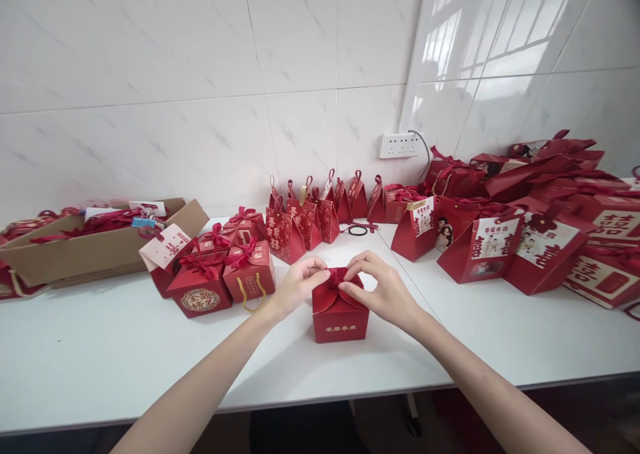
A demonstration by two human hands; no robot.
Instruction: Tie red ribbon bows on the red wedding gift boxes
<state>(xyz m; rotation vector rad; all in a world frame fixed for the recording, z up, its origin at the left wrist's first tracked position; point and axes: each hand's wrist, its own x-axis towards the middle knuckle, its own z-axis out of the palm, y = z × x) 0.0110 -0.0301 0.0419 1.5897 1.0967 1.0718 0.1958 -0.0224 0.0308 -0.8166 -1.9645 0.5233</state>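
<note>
1. Left hand (296, 285) and right hand (386, 293) each pinch the red ribbon (335, 280) between thumb and fingertips, atop the red gift box (341, 323).
2. That box stands upright on the white table (280, 377).
3. Left of it: bow-tied boxes (204, 293) and, farther off, a cardboard carton (93, 255).
4. Behind it: loop-topped triangular boxes (305, 222) and a white socket panel (399, 146).
5. Right of it: white-labelled red boxes (493, 244).

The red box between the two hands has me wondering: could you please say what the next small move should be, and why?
Probably gently drawing the ribbon snug: the left hand and right hand appear to pinch it from opposite sides, and it sits on top of the red box, where the curved flaps meet.
</note>
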